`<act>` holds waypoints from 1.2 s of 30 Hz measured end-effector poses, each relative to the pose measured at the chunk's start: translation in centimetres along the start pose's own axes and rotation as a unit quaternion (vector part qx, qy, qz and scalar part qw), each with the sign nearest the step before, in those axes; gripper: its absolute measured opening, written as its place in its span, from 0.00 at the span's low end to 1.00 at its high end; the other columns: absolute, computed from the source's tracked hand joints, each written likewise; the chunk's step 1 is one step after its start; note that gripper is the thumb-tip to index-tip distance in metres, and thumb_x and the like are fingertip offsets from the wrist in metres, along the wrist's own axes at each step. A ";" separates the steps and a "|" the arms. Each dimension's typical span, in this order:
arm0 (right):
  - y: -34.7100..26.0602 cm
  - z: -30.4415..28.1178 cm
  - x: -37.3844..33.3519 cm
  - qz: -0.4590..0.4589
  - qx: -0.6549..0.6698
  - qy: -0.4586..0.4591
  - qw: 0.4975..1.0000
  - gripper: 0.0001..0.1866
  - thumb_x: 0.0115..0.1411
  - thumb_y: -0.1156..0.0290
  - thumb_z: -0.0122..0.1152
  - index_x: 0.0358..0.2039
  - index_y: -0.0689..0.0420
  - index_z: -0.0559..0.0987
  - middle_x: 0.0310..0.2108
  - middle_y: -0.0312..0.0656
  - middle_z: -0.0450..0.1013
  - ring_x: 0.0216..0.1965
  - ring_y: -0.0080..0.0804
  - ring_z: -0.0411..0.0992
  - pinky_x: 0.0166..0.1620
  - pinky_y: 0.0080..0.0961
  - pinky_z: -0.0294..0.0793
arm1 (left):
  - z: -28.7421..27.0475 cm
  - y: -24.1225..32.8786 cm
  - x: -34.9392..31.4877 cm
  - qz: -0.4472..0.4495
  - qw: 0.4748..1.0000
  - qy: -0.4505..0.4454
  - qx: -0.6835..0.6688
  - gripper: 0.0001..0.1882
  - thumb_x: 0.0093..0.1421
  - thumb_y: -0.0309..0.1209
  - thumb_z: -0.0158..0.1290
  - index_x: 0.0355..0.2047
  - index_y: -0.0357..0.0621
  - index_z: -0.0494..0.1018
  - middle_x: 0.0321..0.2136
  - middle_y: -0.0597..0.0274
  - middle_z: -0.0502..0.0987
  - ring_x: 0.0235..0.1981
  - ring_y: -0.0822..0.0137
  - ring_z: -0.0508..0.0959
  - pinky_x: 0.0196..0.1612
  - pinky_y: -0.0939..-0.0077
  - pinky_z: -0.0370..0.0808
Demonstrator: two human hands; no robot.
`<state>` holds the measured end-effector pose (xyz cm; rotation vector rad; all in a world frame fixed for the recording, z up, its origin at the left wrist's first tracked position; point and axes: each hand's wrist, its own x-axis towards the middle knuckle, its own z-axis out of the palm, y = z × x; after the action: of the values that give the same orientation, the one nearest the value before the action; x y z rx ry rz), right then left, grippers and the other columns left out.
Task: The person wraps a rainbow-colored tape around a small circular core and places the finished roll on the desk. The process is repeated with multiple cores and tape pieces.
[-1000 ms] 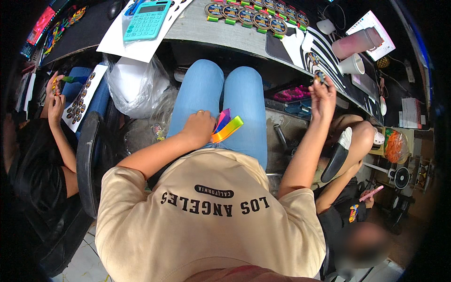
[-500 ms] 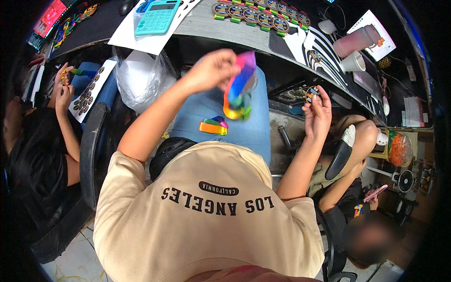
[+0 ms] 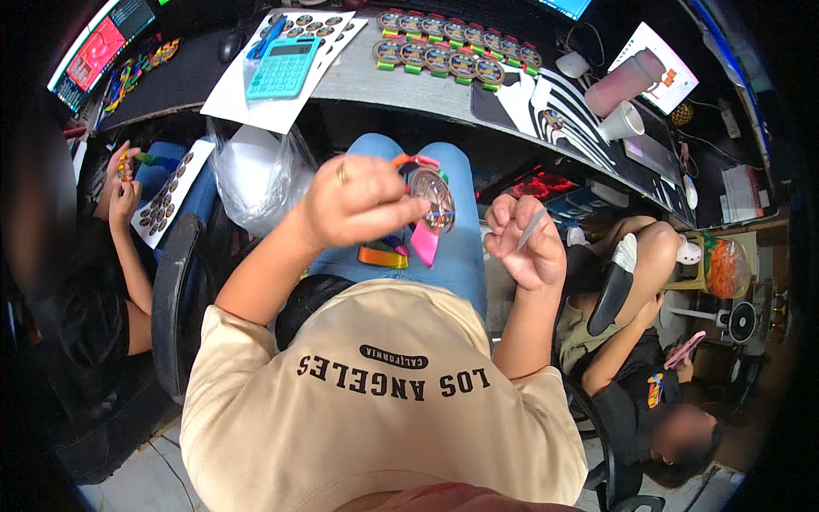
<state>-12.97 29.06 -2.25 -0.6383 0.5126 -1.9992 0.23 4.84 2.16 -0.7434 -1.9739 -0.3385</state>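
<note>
Both hands pinch with bent fingers, forearms angled inward.

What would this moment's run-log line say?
Left hand: holds ribboned medal | Right hand: holds thin pale piece | Lap: multicoloured ribbon | Desk: rows of medals

On the table, a teal calculator lies near a black mouse, and 1 lit monitor stands at the far left. Toward the right, a pink tumbler stands just beside a white cup, with a white sheet behind it. Below the table's front edge sits a clear plastic bag with something white inside. 2 other people are in view: a person in black at left, near a black chair, and 1 at right with a pink phone. Near that phone, a fan stands below an orange bundle.
</note>
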 end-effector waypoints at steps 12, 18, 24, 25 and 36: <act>1.4 3.1 1.7 0.059 -0.131 0.137 0.980 0.03 0.60 0.76 0.59 0.31 0.58 0.73 0.28 0.42 0.77 0.24 0.27 0.77 0.26 0.21 0.80 | 1.0 2.7 -3.2 -0.292 0.919 -0.023 -0.262 0.10 0.50 0.23 0.61 0.33 0.40 0.73 0.33 0.61 0.72 0.31 0.69 0.76 0.34 0.78 0.74; 1.6 3.4 2.0 0.004 -0.132 0.178 0.975 0.02 0.61 0.76 0.56 0.32 0.58 0.73 0.29 0.43 0.77 0.26 0.27 0.77 0.29 0.22 0.81 | 1.5 6.3 -2.4 -0.287 0.957 0.021 -0.027 0.21 0.46 0.21 0.65 0.39 0.43 0.71 0.39 0.54 0.71 0.39 0.57 0.74 0.41 0.67 0.71; 3.1 3.7 1.8 0.031 -0.123 0.163 0.978 0.03 0.62 0.73 0.57 0.31 0.58 0.73 0.35 0.45 0.76 0.33 0.30 0.77 0.33 0.27 0.82 | 2.6 5.5 -2.3 -0.153 0.987 0.027 0.041 0.21 0.43 0.21 0.64 0.38 0.41 0.72 0.35 0.57 0.73 0.39 0.54 0.76 0.42 0.64 0.75; 3.0 3.7 1.8 0.043 -0.110 0.161 0.980 0.04 0.62 0.73 0.56 0.31 0.57 0.74 0.37 0.45 0.76 0.35 0.31 0.77 0.34 0.29 0.82 | 2.8 5.2 -2.6 -0.126 0.990 0.037 0.041 0.20 0.43 0.21 0.64 0.37 0.41 0.72 0.34 0.57 0.73 0.38 0.54 0.77 0.40 0.65 0.76; 6.1 3.8 1.0 -0.049 -0.132 0.183 0.973 0.01 0.62 0.76 0.58 0.33 0.57 0.76 0.59 0.45 0.64 0.55 0.32 0.67 0.56 0.34 0.69 | 6.7 6.8 -4.7 -0.695 0.380 0.296 -0.534 0.24 0.58 0.15 0.49 0.55 0.41 0.59 0.49 0.52 0.70 0.48 0.60 0.77 0.49 0.66 0.80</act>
<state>-7.00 24.95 -2.66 -0.4588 0.9993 -2.1730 1.47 11.91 -5.68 0.6580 -0.8644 -2.5944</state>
